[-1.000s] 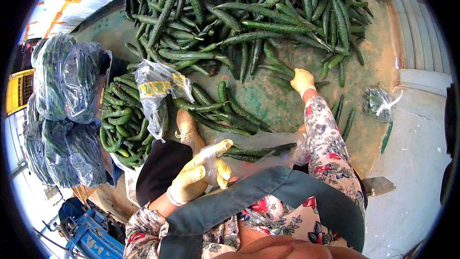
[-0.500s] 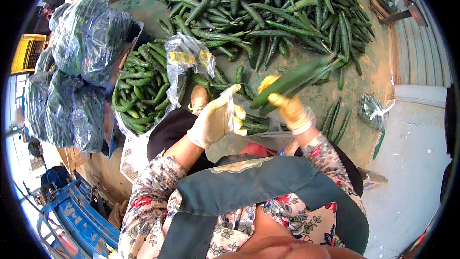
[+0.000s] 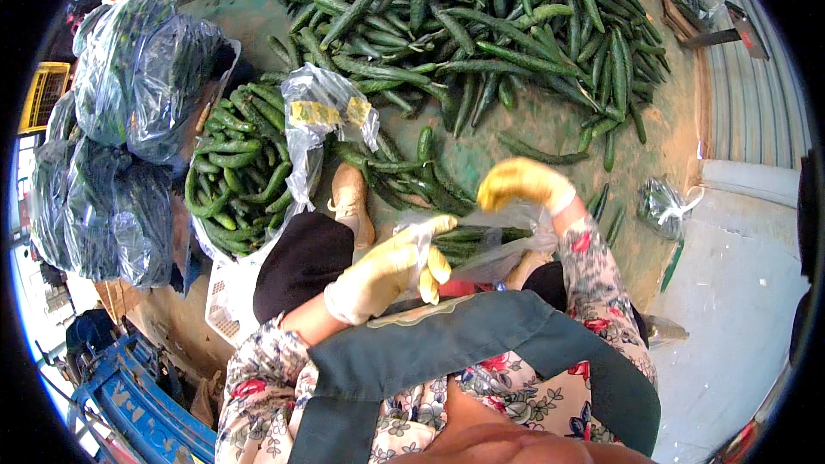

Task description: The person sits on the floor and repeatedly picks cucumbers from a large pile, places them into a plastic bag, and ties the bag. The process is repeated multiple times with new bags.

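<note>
My left hand point(image 3: 387, 271), in a cream-and-yellow glove, grips a clear plastic bag point(image 3: 511, 249) that has long green cucumbers point(image 3: 468, 245) in it. Above the bag's right part hovers my right hand point(image 3: 520, 185) in a yellow glove, fingers curled down; whatever is in them, if anything, is hidden. A few loose cucumbers point(image 3: 430, 176) lie on the floor just beyond the bag.
A large cucumber heap point(image 3: 481, 34) covers the back of the green floor point(image 3: 223, 26). Filled bags point(image 3: 129, 86) are stacked left, beside an open sack of curved cucumbers point(image 3: 241, 172), crumpled plastic point(image 3: 309, 120) and a white crate point(image 3: 225, 301). A tied bag point(image 3: 662, 206) lies right; blue machinery point(image 3: 150, 395) stands lower left.
My right hand reached to the heap, then brought a cucumber over the bag; now no cucumber shows in it. My left hand stayed on the bag. The view has shifted.
</note>
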A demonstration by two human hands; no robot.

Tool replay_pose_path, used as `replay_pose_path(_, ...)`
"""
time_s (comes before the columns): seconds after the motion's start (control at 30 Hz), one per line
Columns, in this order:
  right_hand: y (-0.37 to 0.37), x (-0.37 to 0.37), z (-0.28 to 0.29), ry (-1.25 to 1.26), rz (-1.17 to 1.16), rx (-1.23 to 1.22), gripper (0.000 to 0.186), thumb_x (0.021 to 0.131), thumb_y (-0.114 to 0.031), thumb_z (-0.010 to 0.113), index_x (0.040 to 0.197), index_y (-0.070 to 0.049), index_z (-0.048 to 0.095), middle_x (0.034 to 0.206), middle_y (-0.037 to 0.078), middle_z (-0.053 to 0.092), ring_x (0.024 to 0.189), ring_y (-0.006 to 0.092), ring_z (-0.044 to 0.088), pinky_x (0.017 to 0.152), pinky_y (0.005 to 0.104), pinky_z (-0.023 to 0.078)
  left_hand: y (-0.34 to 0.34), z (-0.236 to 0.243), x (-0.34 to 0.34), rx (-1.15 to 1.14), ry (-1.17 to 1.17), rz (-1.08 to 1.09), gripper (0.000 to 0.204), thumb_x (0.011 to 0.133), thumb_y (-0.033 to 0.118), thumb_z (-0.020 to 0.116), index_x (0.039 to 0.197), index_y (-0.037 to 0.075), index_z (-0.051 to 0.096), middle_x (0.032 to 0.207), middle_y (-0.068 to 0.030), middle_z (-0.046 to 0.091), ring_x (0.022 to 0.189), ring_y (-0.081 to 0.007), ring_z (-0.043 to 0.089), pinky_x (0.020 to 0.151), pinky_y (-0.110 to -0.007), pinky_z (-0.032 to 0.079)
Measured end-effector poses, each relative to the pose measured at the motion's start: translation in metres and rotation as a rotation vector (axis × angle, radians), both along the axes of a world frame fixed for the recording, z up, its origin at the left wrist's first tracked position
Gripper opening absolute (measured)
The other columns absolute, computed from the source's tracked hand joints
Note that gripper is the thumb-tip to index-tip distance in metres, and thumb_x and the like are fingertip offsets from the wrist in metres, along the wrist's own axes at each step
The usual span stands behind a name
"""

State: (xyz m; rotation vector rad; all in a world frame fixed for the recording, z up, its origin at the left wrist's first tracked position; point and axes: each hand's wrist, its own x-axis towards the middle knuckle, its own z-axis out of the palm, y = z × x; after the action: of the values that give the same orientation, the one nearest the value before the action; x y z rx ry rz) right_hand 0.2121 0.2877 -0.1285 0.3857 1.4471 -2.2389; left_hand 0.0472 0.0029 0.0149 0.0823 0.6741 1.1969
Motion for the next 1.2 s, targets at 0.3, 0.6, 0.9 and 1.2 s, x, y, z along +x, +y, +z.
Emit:
replay_pose_path(0.3,0.128,-0.102,-0.265,-0.635,-0.9,0.295,0.067,0.083,-0.035,0.076,0.137,-0.005,0.049,0.144,0.017,0.048,0.131,0.0321,0.046,0.098,0.05,0.045,0.016,-0.004,-0.025,-0.132,-0.005,0.045,0.099,0.08,0.048,0.073,0.152,0.001,0.025,0.108,-0.0108,0.064,0.096,-0.0172,0.061,0.087,-0.028,0.045)
replay_pose_path(0.6,0.072,-0.078,-0.237,-0.229,-1.016,-0.137,0.033,0.09,-0.011,0.069,0.117,0.001,0.055,0.101,0.014,0.067,0.083,0.0265,0.066,0.075,0.0439,0.058,0.019,-0.011,-0.025,-0.132,0.046,0.086,0.098,0.082,0.053,0.069,0.152,0.0,0.025,0.106,-0.0123,0.065,0.093,-0.0188,0.062,0.086,-0.03,0.046)
replay_pose_path(0.9,-0.026,0.043,-0.124,-0.071,-0.937,-1.065,0.059,0.099,-0.028,0.058,0.142,0.006,0.039,0.108,0.011,0.063,0.088,0.0201,0.063,0.077,0.0328,0.056,0.01,-0.011,-0.004,-0.046,-0.027,0.103,0.081,0.089,0.046,0.061,0.149,0.001,0.031,0.105,-0.0116,0.065,0.091,-0.0238,0.064,0.084,-0.039,0.052)
replay_pose_path(1.2,-0.054,0.041,-0.007,0.136,-0.762,-0.295,0.057,0.092,-0.022,0.067,0.139,0.003,0.047,0.101,0.007,0.066,0.086,0.0172,0.063,0.08,0.0334,0.053,0.006,-0.021,0.002,0.071,0.011,0.13,0.062,0.097,0.04,0.053,0.146,0.007,0.035,0.11,-0.0117,0.065,0.091,-0.0239,0.065,0.081,-0.041,0.054)
